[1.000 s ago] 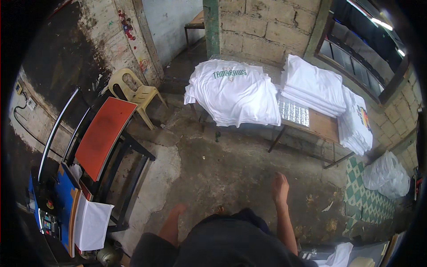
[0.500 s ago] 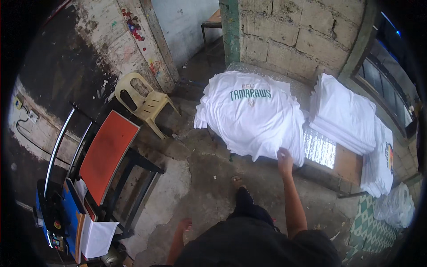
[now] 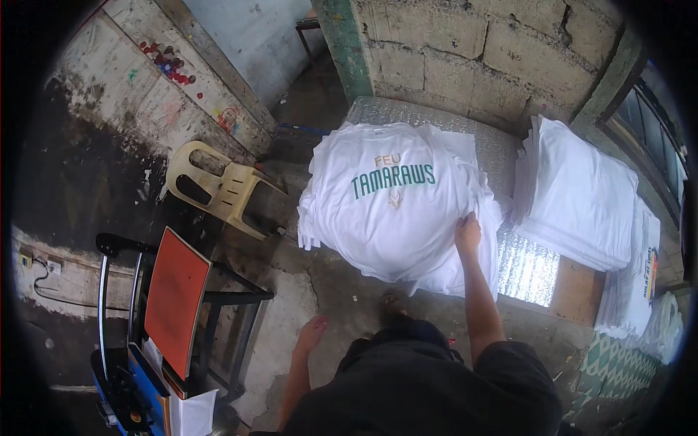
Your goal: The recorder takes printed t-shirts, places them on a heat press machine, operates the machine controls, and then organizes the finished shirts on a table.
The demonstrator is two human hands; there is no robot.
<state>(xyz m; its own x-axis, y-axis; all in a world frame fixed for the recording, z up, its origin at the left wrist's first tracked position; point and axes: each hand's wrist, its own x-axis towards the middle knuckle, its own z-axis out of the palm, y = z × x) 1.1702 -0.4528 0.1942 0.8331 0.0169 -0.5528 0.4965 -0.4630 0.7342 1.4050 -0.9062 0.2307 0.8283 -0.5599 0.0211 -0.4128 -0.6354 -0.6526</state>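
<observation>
A broad pile of white T-shirts (image 3: 392,240) lies spread on a table ahead of me, the top one bearing gold and green lettering on its front. My right hand (image 3: 467,232) is at the right side of this pile, its fingers closed on the cloth of a white T-shirt. My left hand (image 3: 313,332) hangs low over the floor, away from the pile, with its fingers loosely apart and nothing in them.
The table has silvery foil sheeting (image 3: 527,270). To the right stand a folded white shirt stack (image 3: 582,189) and another stack (image 3: 631,283). A plastic bag (image 3: 663,327) is beyond. A beige plastic chair (image 3: 225,185) and a heat press with a red-orange board (image 3: 177,301) stand left.
I have come nearer the table, and the pile looks larger. My right hand has moved up from the pile's front edge onto its right side. My left hand has risen slightly.
</observation>
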